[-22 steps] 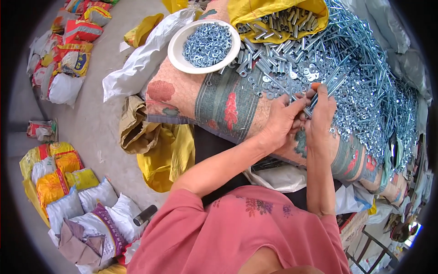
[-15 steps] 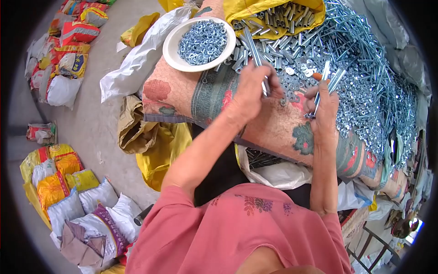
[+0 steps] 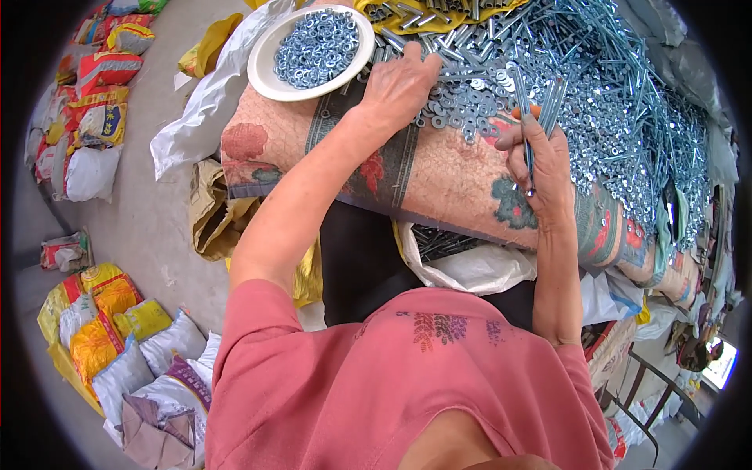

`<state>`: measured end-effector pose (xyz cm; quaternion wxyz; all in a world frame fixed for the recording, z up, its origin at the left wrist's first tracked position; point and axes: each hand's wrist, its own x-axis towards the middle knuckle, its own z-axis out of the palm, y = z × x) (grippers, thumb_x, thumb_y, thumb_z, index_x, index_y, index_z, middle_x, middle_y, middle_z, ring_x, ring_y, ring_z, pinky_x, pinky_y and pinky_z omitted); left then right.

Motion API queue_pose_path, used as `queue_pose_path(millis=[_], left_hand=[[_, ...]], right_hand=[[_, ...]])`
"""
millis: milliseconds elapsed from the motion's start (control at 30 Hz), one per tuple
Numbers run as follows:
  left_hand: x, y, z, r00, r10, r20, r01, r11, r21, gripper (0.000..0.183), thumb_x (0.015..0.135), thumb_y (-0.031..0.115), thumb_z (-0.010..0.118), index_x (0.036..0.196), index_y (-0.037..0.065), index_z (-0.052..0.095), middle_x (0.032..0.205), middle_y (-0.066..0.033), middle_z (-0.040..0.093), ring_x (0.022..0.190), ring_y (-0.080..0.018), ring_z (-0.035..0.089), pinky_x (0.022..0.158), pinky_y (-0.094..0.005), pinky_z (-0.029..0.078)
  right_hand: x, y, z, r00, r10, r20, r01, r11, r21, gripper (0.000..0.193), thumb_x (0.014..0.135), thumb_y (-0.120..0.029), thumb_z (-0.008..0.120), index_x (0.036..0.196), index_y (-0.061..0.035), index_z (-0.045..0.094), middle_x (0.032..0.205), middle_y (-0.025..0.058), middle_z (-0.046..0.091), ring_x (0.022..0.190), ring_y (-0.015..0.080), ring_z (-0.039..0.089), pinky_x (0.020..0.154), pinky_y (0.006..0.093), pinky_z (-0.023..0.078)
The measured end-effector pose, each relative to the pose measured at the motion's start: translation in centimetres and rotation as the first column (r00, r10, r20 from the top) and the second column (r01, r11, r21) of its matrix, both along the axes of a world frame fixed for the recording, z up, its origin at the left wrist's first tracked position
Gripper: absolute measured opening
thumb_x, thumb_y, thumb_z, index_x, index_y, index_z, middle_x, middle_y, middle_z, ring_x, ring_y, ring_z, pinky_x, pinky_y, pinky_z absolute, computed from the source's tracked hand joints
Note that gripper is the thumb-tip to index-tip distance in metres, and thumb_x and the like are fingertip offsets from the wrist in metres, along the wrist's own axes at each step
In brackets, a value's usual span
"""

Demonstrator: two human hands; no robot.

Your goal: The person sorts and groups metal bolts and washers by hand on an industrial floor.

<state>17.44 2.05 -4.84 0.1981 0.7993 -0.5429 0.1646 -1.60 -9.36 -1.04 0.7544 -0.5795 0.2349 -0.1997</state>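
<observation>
My left hand (image 3: 399, 88) reaches over the near edge of the metal tubes (image 3: 470, 39), just right of a white bowl (image 3: 258, 66) full of small nuts (image 3: 317, 48). Its fingers are bent downward, and whatever lies under the fingertips is hidden. Several long, thin metal rods (image 3: 553, 106) stand roughly upright in my right hand (image 3: 542, 160), which is closed around them. An orange band (image 3: 526, 112) shows on one of its fingers. Loose flat washers (image 3: 462, 110) are scattered on the flowered cloth (image 3: 458, 172) between my hands.
A large heap of long metal rods (image 3: 619, 78) rises at the far right, with many small nuts below it. The yellow sack (image 3: 376, 17) of tubes lies at the back. Under the table edge sits an open white sack (image 3: 462, 274). Filled bags (image 3: 117, 376) stand on the left floor.
My left hand has moved farther away and left; the rods it held are no longer visible in it. My right hand keeps its rods. The whole view has shifted slightly.
</observation>
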Motion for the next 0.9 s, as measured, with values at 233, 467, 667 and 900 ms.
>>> queue_pose_path(millis=[233,467,667,900], left_hand=[[-0.6,-0.1,-0.8,0.972,0.018,-0.235,-0.046,0.992,-0.115,0.019,0.08,0.011,0.059,0.091,0.0,0.049,0.082,-0.0193,0.055,0.067,-0.0336,0.058,0.056,-0.0408,0.046],[-3.2,0.2,2.5,-0.291,-0.472,-0.832,-0.365,0.859,-0.36,0.008,0.086,0.008,0.05,0.09,0.001,0.052,0.072,-0.006,0.057,0.043,-0.0051,0.037,0.034,-0.0179,0.023],[-4.9,-0.4,2.5,-0.376,-0.482,-0.791,-0.372,0.861,-0.348,0.011,0.087,0.012,0.052,0.089,0.001,0.053,0.072,-0.0089,0.059,0.044,-0.0089,0.046,0.033,-0.0171,0.027],[-4.5,0.1,2.3,-0.406,-0.511,-0.758,-0.35,0.853,-0.387,0.015,0.089,0.015,0.053,0.092,0.001,0.052,0.072,-0.0101,0.057,0.043,-0.0061,0.042,0.032,-0.0153,0.025]], right_hand=[[-1.3,0.1,0.1,0.994,0.089,-0.067,-0.089,0.996,-0.002,0.031,0.091,-0.023,0.049,0.106,0.0036,0.046,0.067,0.0132,0.061,0.034,0.0052,0.042,0.028,0.0157,0.027],[-1.1,1.0,-0.3,0.97,0.172,-0.17,-0.18,0.983,-0.037,0.031,0.092,-0.025,0.049,0.108,0.0012,0.043,0.068,0.0124,0.061,0.037,0.0054,0.047,0.03,0.0151,0.029],[-1.0,2.2,-0.4,0.961,0.18,-0.211,-0.193,0.98,-0.044,0.035,0.092,-0.023,0.048,0.119,-0.0001,0.041,0.065,0.0106,0.06,0.036,0.0053,0.046,0.03,0.0152,0.028],[-1.5,2.0,0.7,0.967,0.155,-0.202,-0.171,0.983,-0.067,0.035,0.092,-0.025,0.048,0.117,-0.0005,0.044,0.065,0.0097,0.059,0.036,0.0046,0.045,0.03,0.0147,0.028]])
